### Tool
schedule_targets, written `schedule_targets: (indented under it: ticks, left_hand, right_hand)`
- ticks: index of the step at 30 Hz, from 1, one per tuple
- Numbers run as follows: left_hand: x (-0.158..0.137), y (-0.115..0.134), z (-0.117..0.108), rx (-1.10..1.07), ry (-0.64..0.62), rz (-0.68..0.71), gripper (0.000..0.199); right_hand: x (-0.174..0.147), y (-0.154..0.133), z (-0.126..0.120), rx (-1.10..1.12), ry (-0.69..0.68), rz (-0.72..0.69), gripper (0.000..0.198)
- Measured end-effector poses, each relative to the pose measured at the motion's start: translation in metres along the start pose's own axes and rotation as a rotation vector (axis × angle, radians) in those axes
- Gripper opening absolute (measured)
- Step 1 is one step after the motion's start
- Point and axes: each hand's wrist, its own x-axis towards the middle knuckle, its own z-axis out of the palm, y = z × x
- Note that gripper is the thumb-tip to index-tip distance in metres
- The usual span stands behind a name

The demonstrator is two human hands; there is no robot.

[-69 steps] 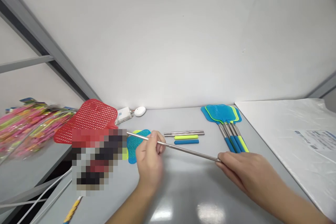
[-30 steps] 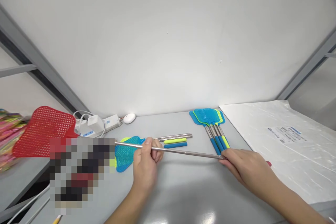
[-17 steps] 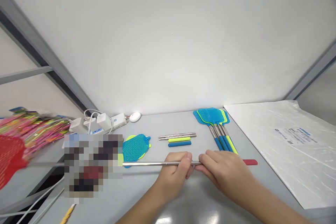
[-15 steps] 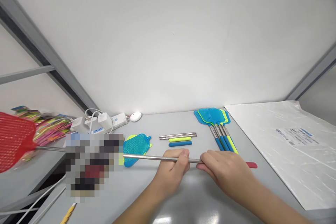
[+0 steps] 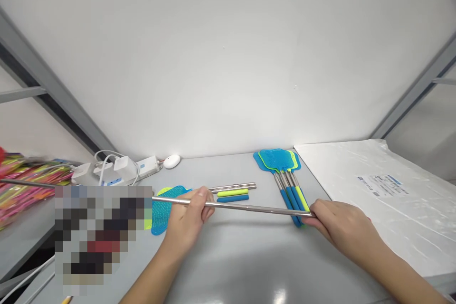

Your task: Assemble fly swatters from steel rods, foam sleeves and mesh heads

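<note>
Both of my hands grip one fly swatter with a long telescopic metal rod (image 5: 249, 207), held nearly level across the table. My left hand (image 5: 190, 211) is closed round the rod left of centre. My right hand (image 5: 340, 221) is wrapped round its right end, hiding most of the handle. Only a sliver of the red head shows at the left edge. Blue and yellow swatter heads (image 5: 167, 209) lie behind my left hand. Beyond the rod are loose metal rods (image 5: 235, 186), a yellow handle (image 5: 232, 193) and a blue handle (image 5: 233, 198). Several assembled swatters (image 5: 280, 159) lie stacked at the back.
A white wrapped sheet with a label (image 5: 402, 218) covers the right side of the table. At left are a power strip with plugs (image 5: 124, 167), a white round device (image 5: 171, 161) and colourful bagged items (image 5: 32, 185). A blurred-out patch hides the left front.
My hands have moved apart along the rod, the right one to the right, the left one to the left. The rod shows longer between them, and the red head has slid mostly out of view.
</note>
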Motion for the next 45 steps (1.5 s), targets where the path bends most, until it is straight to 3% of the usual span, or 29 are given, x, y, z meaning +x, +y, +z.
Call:
schedule_targets:
  ticks: [7, 15, 17, 23, 26, 32, 36, 41, 45]
  left_hand:
    - [0.005, 0.003, -0.010, -0.030, 0.002, 0.037, 0.051]
    - [0.011, -0.009, -0.002, -0.177, 0.170, -0.028, 0.049]
    - [0.009, -0.010, 0.002, -0.118, 0.126, -0.011, 0.048]
    - [0.001, -0.009, 0.014, 0.167, -0.222, -0.133, 0.048]
    - [0.004, -0.007, 0.008, 0.187, -0.180, -0.121, 0.050]
    - [0.013, -0.004, -0.011, 0.152, -0.009, -0.057, 0.046]
    - [0.007, -0.006, 0.000, 0.145, -0.040, -0.068, 0.047]
    - [-0.010, -0.010, 0.033, 0.123, -0.275, -0.173, 0.048]
    - [-0.010, -0.010, 0.033, 0.078, -0.194, -0.176, 0.048]
  right_hand:
    - [-0.001, 0.008, 0.005, 0.003, -0.011, 0.000, 0.042]
    - [0.014, -0.004, 0.017, 0.078, 0.002, 0.062, 0.041]
    - [0.019, -0.011, 0.017, 0.097, 0.021, 0.056, 0.039]
    - [0.040, -0.042, 0.015, 0.148, 0.047, 0.042, 0.040]
    - [0.047, -0.047, 0.018, 0.168, 0.047, 0.067, 0.042]
    - [0.039, -0.025, 0.026, 0.183, 0.025, 0.109, 0.040]
    - [0.034, -0.032, 0.031, 0.199, 0.016, 0.085, 0.043]
    - [0.047, -0.066, 0.030, 0.301, -0.006, 0.055, 0.044]
    - [0.058, -0.073, 0.025, 0.353, -0.018, 0.092, 0.045]
